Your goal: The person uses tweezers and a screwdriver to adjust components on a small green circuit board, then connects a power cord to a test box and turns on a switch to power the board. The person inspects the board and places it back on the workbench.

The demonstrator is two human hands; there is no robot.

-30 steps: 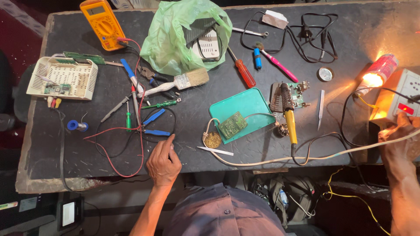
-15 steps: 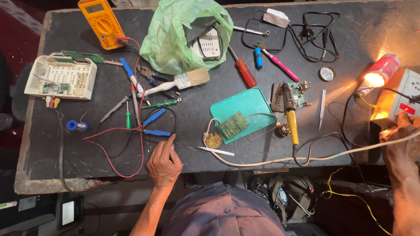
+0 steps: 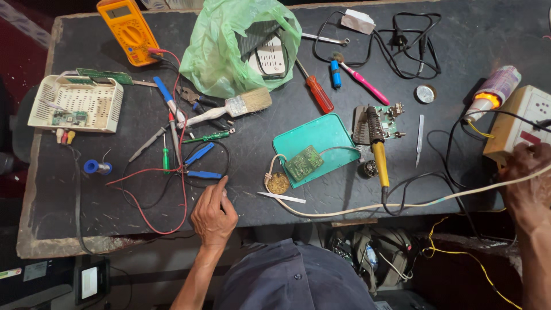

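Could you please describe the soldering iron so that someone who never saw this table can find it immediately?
Start at the teal plastic tray in the middle of the dark table. Just right of it, a small green circuit board lies flat, and the soldering iron rests over it, pointing away from the person. Its long yellow handle with a black grip and a black cord sets it apart from the red screwdriver and pink tool farther up.

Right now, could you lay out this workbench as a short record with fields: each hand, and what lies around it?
Surface: dark worktable
Left hand: resting flat on the table edge, holding nothing, forefinger toward the blue-handled pliers
Right hand: on the cream socket box, by the cream cable
Middle: teal tray under a green circuit board; yellow-handled soldering iron
Far side: orange multimeter, green plastic bag, paintbrush
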